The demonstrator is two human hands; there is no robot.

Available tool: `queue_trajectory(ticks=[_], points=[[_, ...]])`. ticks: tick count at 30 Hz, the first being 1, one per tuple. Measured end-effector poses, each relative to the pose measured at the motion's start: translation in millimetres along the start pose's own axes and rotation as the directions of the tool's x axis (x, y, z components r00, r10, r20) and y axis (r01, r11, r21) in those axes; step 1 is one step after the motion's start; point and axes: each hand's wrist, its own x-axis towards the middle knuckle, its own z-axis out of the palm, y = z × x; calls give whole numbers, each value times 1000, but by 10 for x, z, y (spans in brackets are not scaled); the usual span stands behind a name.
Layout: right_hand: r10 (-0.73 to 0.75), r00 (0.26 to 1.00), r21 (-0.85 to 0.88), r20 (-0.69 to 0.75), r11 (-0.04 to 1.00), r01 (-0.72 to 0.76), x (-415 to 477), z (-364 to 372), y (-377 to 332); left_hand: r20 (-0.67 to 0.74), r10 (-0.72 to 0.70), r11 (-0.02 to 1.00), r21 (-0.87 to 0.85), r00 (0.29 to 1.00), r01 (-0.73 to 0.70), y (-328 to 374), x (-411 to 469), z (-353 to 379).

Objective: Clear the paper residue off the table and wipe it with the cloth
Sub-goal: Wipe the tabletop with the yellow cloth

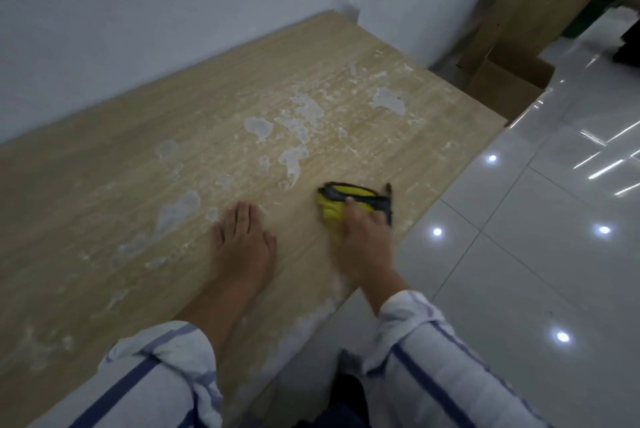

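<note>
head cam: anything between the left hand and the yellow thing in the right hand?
Only bare wood tabletop between the left hand and the yellow-and-black item the right hand grips; head view.

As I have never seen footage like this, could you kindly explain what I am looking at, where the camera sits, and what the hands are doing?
There is no machine here: a person works with bare hands. The single picture comes from a camera worn on the head, looking forward and down. The left hand rests flat, fingers straight, on the wooden table. The right hand grips a yellow and black thing near the table's right edge. It is blurred, but I take it for the cloth. Whitish patches of paper residue are stuck across the table. Beyond the table's edge are a glossy tiled floor and a cardboard box.
</note>
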Motion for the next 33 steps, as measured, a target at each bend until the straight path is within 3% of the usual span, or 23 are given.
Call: queue_trajectory(ticks=[3, 6, 7, 9, 11, 12, 14, 17, 18, 20, 21, 23, 25, 27, 29, 31, 33], points=[[354, 935, 24, -20, 935, -353, 414, -316, 830, -17, -29, 1000, -5, 999, 29, 205, 73, 18], [441, 893, 8, -94, 897, -442, 798, -493, 877, -13, -45, 999, -20, 999, 45, 475, 163, 70], [385, 918, 6, -94, 922, -386, 861, -484, 687, -19, -53, 998, -29, 998, 52, 561, 206, 92], [116, 993, 44, 2, 992, -116, 794, -272, 230, -35, -69, 997, -37, 997, 68, 723, 305, 119], [-164, 964, 113, 210, 983, 143, 585, -7, -27, -50, -93, 995, -48, 994, 91, 848, 386, 134], [-236, 941, 127, 241, 969, 211, 560, 32, 20, -58, -107, 993, -46, 993, 105, 885, 412, 143], [-270, 960, 90, 78, 961, 263, 727, -50, 344, -74, -131, 991, -21, 989, 130, 923, 438, 157], [73, 994, 16, 78, 997, -74, 1200, -242, 1036, -77, -151, 989, -8, 986, 151, 925, 435, 173], [205, 974, 8, 92, 978, -207, 1361, -295, 1236, -78, -152, 988, -16, 985, 151, 912, 438, 180], [318, 945, 6, 77, 948, -320, 1552, -435, 1286, -82, -148, 988, -49, 986, 144, 876, 455, 169], [281, 957, 19, 67, 959, -283, 1555, -466, 1120, -88, -149, 987, -68, 985, 143, 851, 450, 157], [39, 992, 112, 122, 992, -53, 1333, -429, 585, -105, -179, 981, -89, 978, 170, 771, 399, 125], [-241, 944, 177, 224, 963, 204, 888, -232, 87, -107, -231, 972, -75, 967, 224, 644, 308, 98], [-379, 879, 171, 290, 924, 342, 627, 0, -61, -110, -276, 960, -72, 955, 269, 471, 194, 72], [-312, 914, 85, 261, 950, 300, 726, 63, 93, -108, -305, 952, -69, 946, 299, 275, 66, 35], [-89, 968, 17, 236, 996, 88, 909, -42, 285, -109, -346, 937, -82, 932, 339, 76, -95, -8], [110, 967, 33, 228, 992, -120, 1006, -157, 271, -117, -399, 915, -108, 910, 387, -126, -262, -46]])
